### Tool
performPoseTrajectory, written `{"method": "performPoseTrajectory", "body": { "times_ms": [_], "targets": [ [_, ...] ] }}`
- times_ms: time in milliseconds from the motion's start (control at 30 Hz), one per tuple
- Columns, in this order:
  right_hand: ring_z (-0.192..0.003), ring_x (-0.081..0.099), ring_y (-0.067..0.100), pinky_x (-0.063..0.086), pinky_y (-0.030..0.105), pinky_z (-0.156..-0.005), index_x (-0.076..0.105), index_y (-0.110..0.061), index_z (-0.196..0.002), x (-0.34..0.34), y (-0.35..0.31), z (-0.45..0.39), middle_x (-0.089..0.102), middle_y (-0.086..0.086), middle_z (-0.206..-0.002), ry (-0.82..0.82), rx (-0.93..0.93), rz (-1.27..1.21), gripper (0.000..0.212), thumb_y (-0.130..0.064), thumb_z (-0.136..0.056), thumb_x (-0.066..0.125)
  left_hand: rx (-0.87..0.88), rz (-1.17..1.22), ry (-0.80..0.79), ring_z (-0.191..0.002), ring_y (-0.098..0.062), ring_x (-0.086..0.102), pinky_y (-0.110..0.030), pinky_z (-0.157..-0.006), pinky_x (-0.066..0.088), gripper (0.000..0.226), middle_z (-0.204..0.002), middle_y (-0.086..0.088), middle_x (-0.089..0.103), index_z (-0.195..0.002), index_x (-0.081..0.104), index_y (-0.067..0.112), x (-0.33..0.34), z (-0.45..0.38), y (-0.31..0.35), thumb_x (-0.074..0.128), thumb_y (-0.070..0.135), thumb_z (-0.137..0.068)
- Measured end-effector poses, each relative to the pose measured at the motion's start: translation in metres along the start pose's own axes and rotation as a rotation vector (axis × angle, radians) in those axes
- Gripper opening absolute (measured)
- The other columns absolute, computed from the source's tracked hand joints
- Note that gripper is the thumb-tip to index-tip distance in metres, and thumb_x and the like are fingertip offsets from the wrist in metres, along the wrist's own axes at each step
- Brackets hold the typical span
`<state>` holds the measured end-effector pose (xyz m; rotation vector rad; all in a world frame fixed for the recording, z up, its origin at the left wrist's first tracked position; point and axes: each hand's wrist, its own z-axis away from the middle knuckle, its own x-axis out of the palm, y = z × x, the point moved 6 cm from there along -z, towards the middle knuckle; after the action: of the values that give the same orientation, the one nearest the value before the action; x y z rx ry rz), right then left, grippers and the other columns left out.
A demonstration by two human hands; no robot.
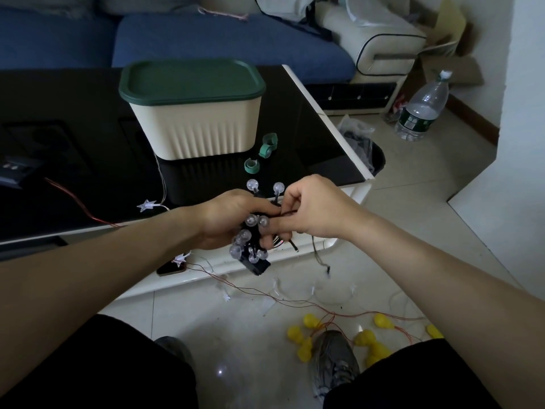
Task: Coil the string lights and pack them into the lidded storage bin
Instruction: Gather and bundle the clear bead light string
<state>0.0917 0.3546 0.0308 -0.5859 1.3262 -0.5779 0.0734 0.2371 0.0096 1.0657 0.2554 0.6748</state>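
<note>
My left hand (pixel 227 221) grips a coiled bundle of string lights (pixel 250 237) with clear round bulbs and dark wire, held over the table's front edge. A black battery box (pixel 258 265) hangs under the bundle. My right hand (pixel 312 211) pinches the bundle's dark wire beside my left fingers. The cream storage bin (pixel 200 128) stands on the black table behind my hands, its green lid (pixel 191 79) closed on it. Two green strap ties (pixel 252 166) (pixel 267 146) lie in front of the bin.
A star-bulb string (pixel 146 205) lies on the black table (pixel 88 160) left of my hands. A red-wired string with yellow bulbs (pixel 306 338) sprawls over the tiled floor near my shoe (pixel 334 361). A phone (pixel 171 268), a water bottle (pixel 423 109) and a blue sofa (pixel 224 39) are around.
</note>
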Motion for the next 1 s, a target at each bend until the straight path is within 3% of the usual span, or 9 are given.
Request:
{"method": "performPoseTrajectory", "body": {
  "times_ms": [133, 267, 400, 467, 533, 700, 833, 900, 1000],
  "targets": [
    [-0.060, 0.061, 0.014, 0.050, 0.025, -0.055, 0.065, -0.009, -0.089, 0.003, 0.015, 0.001, 0.070, -0.001, -0.068, -0.134, 0.083, -0.261, 0.030, -0.034, -0.083, 0.080, 0.009, -0.075, 0.048, -0.028, -0.008, 0.041, -0.013, -0.031, 0.033, 0.035, -0.048, -0.011, 0.053, -0.074, 0.061, -0.008, -0.008, 0.001, 0.001, 0.045, 0.011, -0.099],
    [-0.057, 0.061, 0.015, 0.049, 0.019, -0.052, 0.066, -0.008, -0.089, -0.003, 0.023, 0.004, 0.066, 0.003, -0.066, -0.135, 0.089, -0.346, 0.010, -0.013, -0.089, 0.074, 0.027, -0.039, 0.074, -0.041, -0.013, 0.046, -0.019, -0.041, 0.037, 0.047, -0.054, -0.008, 0.055, -0.054, 0.065, 0.008, -0.021, -0.003, -0.004, 0.048, 0.013, -0.098],
    [-0.048, 0.058, 0.014, 0.045, 0.020, -0.042, 0.064, -0.002, -0.093, 0.002, 0.015, 0.006, 0.061, 0.010, -0.073, -0.122, 0.088, -0.440, 0.012, -0.009, -0.089, 0.073, 0.019, -0.092, 0.010, -0.052, -0.020, 0.046, -0.032, -0.060, 0.029, 0.039, -0.056, -0.010, 0.054, -0.060, 0.063, 0.006, -0.020, -0.004, -0.008, 0.053, 0.020, -0.095],
    [-0.047, 0.059, 0.015, 0.047, 0.022, -0.041, 0.064, -0.001, -0.096, 0.004, 0.011, 0.006, 0.061, 0.013, -0.078, -0.102, 0.087, -0.467, 0.013, -0.008, -0.089, 0.072, 0.016, -0.053, -0.018, -0.049, -0.016, 0.045, -0.027, -0.057, 0.035, 0.036, -0.056, -0.008, 0.050, -0.063, 0.058, 0.005, -0.016, -0.004, -0.008, 0.054, 0.019, -0.095],
    [-0.050, 0.058, 0.015, 0.050, 0.022, -0.045, 0.063, 0.001, -0.098, 0.004, 0.009, 0.005, 0.060, 0.015, -0.080, -0.090, 0.106, -0.536, 0.016, -0.012, -0.092, 0.070, 0.034, 0.000, -0.019, -0.048, -0.013, 0.042, -0.020, -0.051, 0.039, 0.037, -0.056, -0.006, 0.045, -0.062, 0.056, 0.006, -0.016, -0.004, -0.007, 0.053, 0.017, -0.097],
    [-0.064, 0.062, 0.012, 0.048, 0.023, -0.050, 0.068, -0.004, -0.099, 0.002, 0.014, 0.005, 0.067, 0.002, -0.076, -0.152, 0.118, -0.533, 0.025, -0.024, -0.087, 0.076, 0.137, 0.043, 0.089, -0.060, -0.018, 0.039, -0.031, -0.068, 0.029, 0.035, -0.058, -0.007, 0.046, -0.061, 0.061, 0.011, -0.033, -0.009, -0.005, 0.062, 0.027, -0.092],
    [-0.070, 0.062, 0.011, 0.047, 0.022, -0.055, 0.075, -0.010, -0.097, 0.007, 0.016, 0.006, 0.071, -0.001, -0.076, -0.176, 0.077, -0.438, 0.018, -0.019, -0.082, 0.080, 0.176, 0.166, 0.147, -0.057, -0.017, 0.041, -0.030, -0.066, 0.027, 0.025, -0.064, -0.005, 0.050, -0.088, 0.067, 0.002, -0.040, -0.011, -0.003, 0.070, 0.026, -0.083],
    [-0.078, 0.068, 0.016, 0.052, 0.026, -0.065, 0.075, -0.008, -0.096, 0.005, 0.017, 0.005, 0.075, 0.005, -0.083, -0.112, 0.094, -0.505, 0.014, -0.020, -0.089, 0.074, 0.189, 0.174, 0.164, -0.054, -0.014, 0.045, -0.029, -0.066, 0.027, 0.020, -0.066, -0.006, 0.050, -0.081, 0.072, 0.004, -0.041, -0.012, -0.001, 0.065, 0.022, -0.084],
    [-0.088, 0.074, 0.023, 0.059, 0.035, -0.082, 0.073, -0.001, -0.105, -0.001, 0.021, 0.002, 0.077, 0.016, -0.097, 0.000, 0.123, -0.636, 0.020, -0.017, -0.093, 0.068, 0.172, 0.150, 0.208, -0.054, -0.014, 0.048, -0.029, -0.066, 0.028, 0.031, -0.069, -0.007, 0.050, -0.065, 0.073, 0.010, -0.046, -0.014, -0.004, 0.061, 0.018, -0.093]
  ]
}}
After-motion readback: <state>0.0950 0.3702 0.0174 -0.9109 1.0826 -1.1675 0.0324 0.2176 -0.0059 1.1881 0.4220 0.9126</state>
